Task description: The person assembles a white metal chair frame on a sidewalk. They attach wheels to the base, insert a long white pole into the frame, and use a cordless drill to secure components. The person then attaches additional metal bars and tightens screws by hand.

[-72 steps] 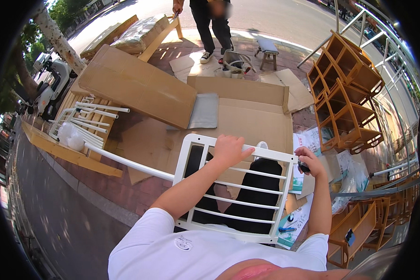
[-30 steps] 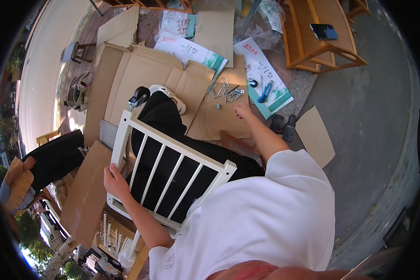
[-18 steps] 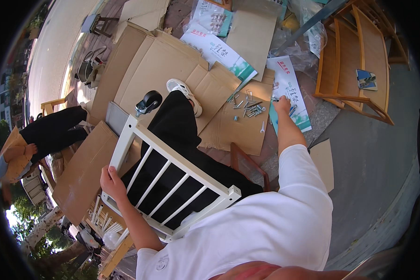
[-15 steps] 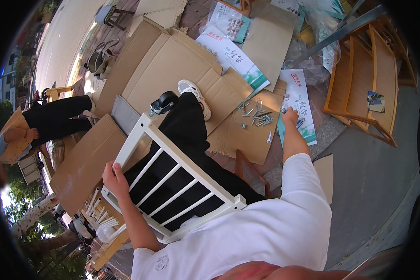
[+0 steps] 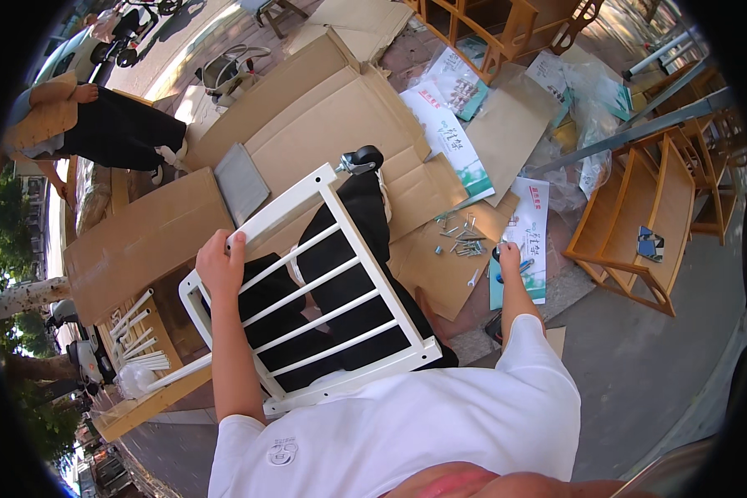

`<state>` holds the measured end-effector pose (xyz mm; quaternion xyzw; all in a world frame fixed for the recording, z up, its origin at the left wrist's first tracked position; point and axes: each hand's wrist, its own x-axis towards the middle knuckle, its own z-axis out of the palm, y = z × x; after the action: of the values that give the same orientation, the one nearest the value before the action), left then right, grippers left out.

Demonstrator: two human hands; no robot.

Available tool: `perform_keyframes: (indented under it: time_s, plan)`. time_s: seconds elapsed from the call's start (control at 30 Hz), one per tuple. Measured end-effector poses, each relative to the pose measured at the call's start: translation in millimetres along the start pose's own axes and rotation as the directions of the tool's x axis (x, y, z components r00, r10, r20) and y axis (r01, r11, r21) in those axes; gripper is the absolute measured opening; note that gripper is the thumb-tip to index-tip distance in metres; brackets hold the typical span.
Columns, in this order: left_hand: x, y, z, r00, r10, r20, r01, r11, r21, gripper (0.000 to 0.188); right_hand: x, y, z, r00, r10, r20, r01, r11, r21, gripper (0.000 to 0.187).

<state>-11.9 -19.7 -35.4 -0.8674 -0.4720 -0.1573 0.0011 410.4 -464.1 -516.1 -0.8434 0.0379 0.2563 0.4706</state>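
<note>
1. Left hand [image 5: 222,264] wrapped around white slatted metal frame [image 5: 379,270], lying over black trousers [image 5: 369,207].
2. Right hand [image 5: 511,255] curled at small black caster wheel [image 5: 496,253], above white-and-green sheet [image 5: 531,224]; can't tell if gripped.

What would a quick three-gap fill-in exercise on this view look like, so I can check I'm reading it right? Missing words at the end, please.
1. The left hand holds a slatted frame coloured ____.
2. The caster wheel at the frame's corner is ____.
3. Near the right hand, loose metal fasteners lie on flat brown ____.

Missing words: white; black; cardboard.
</note>
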Motion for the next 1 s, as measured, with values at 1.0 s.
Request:
perform_keyframes:
  time_s: [1.0]
  plan:
    - [-2,-17,8,0.997,0.002,0.072,-0.004,0.999,0.032,0.061,-313,-267,-85,0.402,-0.39,0.828,0.142,0.92,0.364,0.027]
